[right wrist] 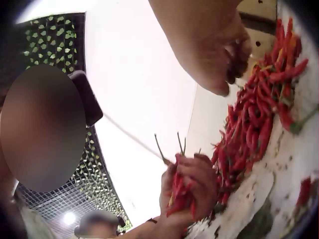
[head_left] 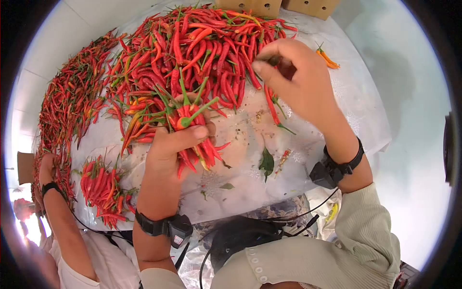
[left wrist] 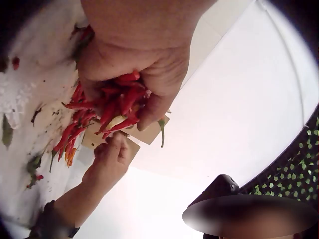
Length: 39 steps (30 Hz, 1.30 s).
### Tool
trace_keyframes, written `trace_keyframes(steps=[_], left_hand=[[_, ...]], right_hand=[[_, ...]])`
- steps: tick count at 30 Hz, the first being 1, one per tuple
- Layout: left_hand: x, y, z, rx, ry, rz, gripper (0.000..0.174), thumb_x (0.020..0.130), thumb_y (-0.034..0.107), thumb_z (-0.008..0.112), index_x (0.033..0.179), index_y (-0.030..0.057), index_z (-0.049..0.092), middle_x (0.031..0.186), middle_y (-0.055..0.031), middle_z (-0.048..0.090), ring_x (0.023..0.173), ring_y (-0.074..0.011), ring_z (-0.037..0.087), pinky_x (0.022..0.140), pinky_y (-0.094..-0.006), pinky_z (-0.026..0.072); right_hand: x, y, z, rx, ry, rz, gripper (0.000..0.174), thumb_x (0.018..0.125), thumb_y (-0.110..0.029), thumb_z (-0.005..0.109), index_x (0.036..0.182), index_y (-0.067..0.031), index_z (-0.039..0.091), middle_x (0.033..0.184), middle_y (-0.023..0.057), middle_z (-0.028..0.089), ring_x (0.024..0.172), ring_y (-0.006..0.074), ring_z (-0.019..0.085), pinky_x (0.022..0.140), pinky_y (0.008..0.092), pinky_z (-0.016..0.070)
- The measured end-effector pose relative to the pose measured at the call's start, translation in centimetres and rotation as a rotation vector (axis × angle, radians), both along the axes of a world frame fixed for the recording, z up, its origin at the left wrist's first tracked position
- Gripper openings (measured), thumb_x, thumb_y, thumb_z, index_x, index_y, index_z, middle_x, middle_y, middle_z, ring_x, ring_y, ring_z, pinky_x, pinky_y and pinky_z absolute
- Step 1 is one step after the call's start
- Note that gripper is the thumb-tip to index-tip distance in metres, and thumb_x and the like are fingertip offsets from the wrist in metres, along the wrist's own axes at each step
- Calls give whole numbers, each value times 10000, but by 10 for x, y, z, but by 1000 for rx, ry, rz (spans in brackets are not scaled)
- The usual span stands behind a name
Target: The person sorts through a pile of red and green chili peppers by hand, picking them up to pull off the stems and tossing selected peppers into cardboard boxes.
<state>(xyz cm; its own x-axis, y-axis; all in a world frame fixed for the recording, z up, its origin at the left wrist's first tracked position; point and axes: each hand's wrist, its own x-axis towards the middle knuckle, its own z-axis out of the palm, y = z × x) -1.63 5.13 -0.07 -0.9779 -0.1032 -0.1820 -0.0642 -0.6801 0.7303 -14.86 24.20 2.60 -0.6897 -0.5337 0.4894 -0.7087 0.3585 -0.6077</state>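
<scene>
The left hand (head_left: 166, 149) grasps a bunch of red chilies (head_left: 184, 111), its thumb laid across the front of the bunch. The green stems project from the upper side; the red tips extend below the thumb. The bunch is held above the tabletop (head_left: 240, 180), in front of the main chili pile (head_left: 192, 53).

The right hand (head_left: 303, 84) is located at the right edge of this pile, apart from the left hand. Its fingers are bent toward the thumb; whether they enclose a chili cannot be told. Loose red chilies (head_left: 272, 108) lie just below it. A black wrist strap (head_left: 338, 169) is fitted on the right forearm.

The main pile covers the far middle of the tabletop. A small chili heap (head_left: 101, 188) lies near the front edge, left of the left forearm. A darker chili pile (head_left: 72, 94) extends along the left side, where another person's hand (head_left: 46, 166) is positioned at its near end. A green leaf (head_left: 267, 164) lies right of the bunch. An orange chili (head_left: 328, 60) lies beyond the right hand. Cardboard boxes (head_left: 252, 6) stand at the far edge.
</scene>
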Motion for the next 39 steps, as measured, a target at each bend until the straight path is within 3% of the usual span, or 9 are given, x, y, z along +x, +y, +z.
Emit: trace_keyframes(steps=[5, 8, 11, 14, 17, 21, 27, 36, 39], left_hand=[[-2, 1, 1, -54, -22, 73, 457, 660, -18, 687, 1082, 8, 512, 861, -100, 598, 754, -192, 605, 657, -338, 509], [-2, 0, 4, -91, -44, 65, 401, 667, 0, 695, 1034, -6, 533, 838, -94, 605, 749, -182, 607, 674, -317, 504], [0, -6, -4, -99, -25, 28, 446, 720, -12, 632, 1149, 7, 508, 957, -103, 623, 783, -213, 631, 664, -361, 547], [0, -2, -1, -131, -49, 41, 455, 708, -12, 644, 1143, 2, 507, 954, -106, 623, 793, -213, 628, 662, -360, 546], [0, 2, 4, -191, -69, 68, 457, 695, -9, 659, 1128, -5, 513, 961, -113, 622, 810, -210, 625, 658, -367, 545], [-2, 6, 8, -180, -29, 96, 385, 662, -5, 729, 1007, 3, 559, 859, -90, 642, 777, -167, 629, 687, -281, 504], [-5, 5, -1, -163, -57, 41, 472, 656, -40, 735, 1059, 11, 492, 888, -81, 628, 775, -165, 629, 653, -281, 525], [-7, 4, 0, -158, -30, 23, 528, 631, -62, 738, 1080, -18, 464, 846, -99, 634, 718, -164, 636, 613, -284, 528], [-7, 6, -4, -179, -53, 87, 572, 612, -67, 740, 1100, -23, 444, 876, -105, 639, 736, -154, 635, 639, -274, 521]], right_hand=[[-20, 19, -4, 582, 24, -176, 216, 740, -211, 682, 765, -16, 592, 691, 102, 598, 636, 241, 576, 566, 337, 439], [-22, 22, -12, 672, 34, -185, 245, 724, -239, 694, 774, -18, 603, 683, 111, 607, 625, 246, 577, 570, 343, 443], [-24, 20, -14, 620, -1, -137, 217, 730, -237, 670, 773, -29, 628, 762, 147, 625, 744, 330, 594, 649, 419, 464], [-22, 15, -11, 458, -118, 13, 168, 760, -162, 687, 825, -22, 619, 688, 68, 608, 612, 150, 567, 571, 277, 452], [-7, 5, 1, 86, -552, 314, 139, 816, -120, 655, 896, -16, 612, 742, 27, 609, 631, 77, 546, 568, 223, 445], [17, -7, -1, -59, -800, 491, 206, 836, -162, 665, 956, -6, 604, 772, 8, 603, 660, 42, 534, 567, 199, 436], [33, -19, -6, -149, -1012, 488, 194, 848, -112, 641, 996, -27, 551, 785, 26, 592, 662, 75, 576, 567, 215, 471], [49, -28, -22, -282, -732, 271, 134, 814, -49, 635, 930, 4, 595, 791, 34, 637, 651, 66, 573, 572, 214, 451], [51, -28, -24, -104, -376, 176, 89, 798, -22, 624, 882, 7, 616, 777, 30, 637, 634, 60, 565, 565, 211, 436]])
